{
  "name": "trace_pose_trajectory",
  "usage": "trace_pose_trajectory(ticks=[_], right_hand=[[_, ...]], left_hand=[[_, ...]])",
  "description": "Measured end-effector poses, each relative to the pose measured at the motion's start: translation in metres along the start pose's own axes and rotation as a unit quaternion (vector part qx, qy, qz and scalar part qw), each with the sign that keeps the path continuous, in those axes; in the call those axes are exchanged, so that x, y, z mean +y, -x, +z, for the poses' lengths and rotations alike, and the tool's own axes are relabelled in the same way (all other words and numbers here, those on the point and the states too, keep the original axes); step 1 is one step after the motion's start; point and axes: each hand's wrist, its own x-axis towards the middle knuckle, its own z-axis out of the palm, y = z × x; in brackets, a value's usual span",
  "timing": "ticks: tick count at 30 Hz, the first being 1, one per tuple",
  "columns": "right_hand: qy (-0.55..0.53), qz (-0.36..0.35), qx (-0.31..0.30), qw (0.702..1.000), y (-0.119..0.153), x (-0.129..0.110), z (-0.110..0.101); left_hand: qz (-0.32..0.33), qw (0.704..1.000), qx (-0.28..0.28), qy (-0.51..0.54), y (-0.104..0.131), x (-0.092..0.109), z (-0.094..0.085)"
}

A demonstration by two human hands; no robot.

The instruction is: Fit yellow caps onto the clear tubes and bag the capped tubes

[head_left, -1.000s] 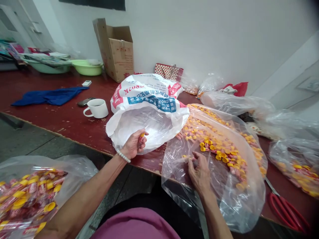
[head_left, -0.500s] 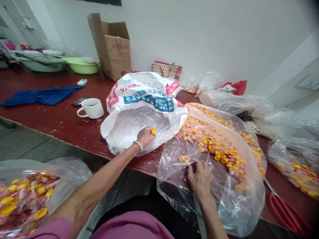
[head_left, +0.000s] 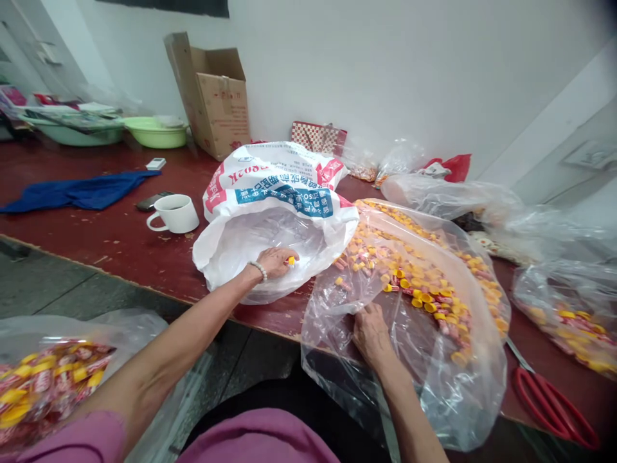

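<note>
My left hand, with a beaded bracelet on its wrist, is inside the mouth of a white printed sack. Its fingers are closed on a small yellow-capped piece. At the near edge of a large clear plastic bag, my right hand has its fingers bent together against the film; what they pinch, if anything, is hidden. Many yellow-and-red pieces lie in and under that clear bag, just beyond my right hand.
A white mug stands left of the sack, near a blue cloth. Behind are a cardboard box and green basin. Red-handled scissors lie right. Another filled bag is at lower left.
My left hand has shifted slightly left inside the sack with the piece. My right hand has moved a little left, its fingers now drawn together. The small cluster of pieces near it looks smaller.
</note>
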Motion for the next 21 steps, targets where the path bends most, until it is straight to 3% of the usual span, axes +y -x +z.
trace_pose_trajectory(ticks=[4,7,11,16,19,21], right_hand=[[-0.006,0.037,0.027,0.999,0.011,0.009,-0.015],[-0.062,0.119,0.098,0.986,0.022,0.006,-0.032],[-0.251,0.262,0.187,0.913,0.022,-0.029,-0.054],[-0.474,0.243,0.167,0.829,-0.003,-0.087,-0.064],[-0.517,0.236,0.172,0.804,-0.018,-0.107,-0.059],[-0.54,0.22,0.178,0.793,-0.023,-0.114,-0.052]], left_hand=[[-0.007,0.999,0.045,-0.02,0.016,0.003,0.0],[0.004,0.997,0.068,-0.02,0.03,0.003,0.0],[0.025,0.998,0.057,-0.014,0.041,0.003,0.003],[0.034,0.997,0.069,0.021,0.052,0.019,-0.006],[0.07,0.984,0.048,0.156,0.076,0.038,-0.017],[0.09,0.954,0.0,0.284,0.095,0.05,-0.021]])
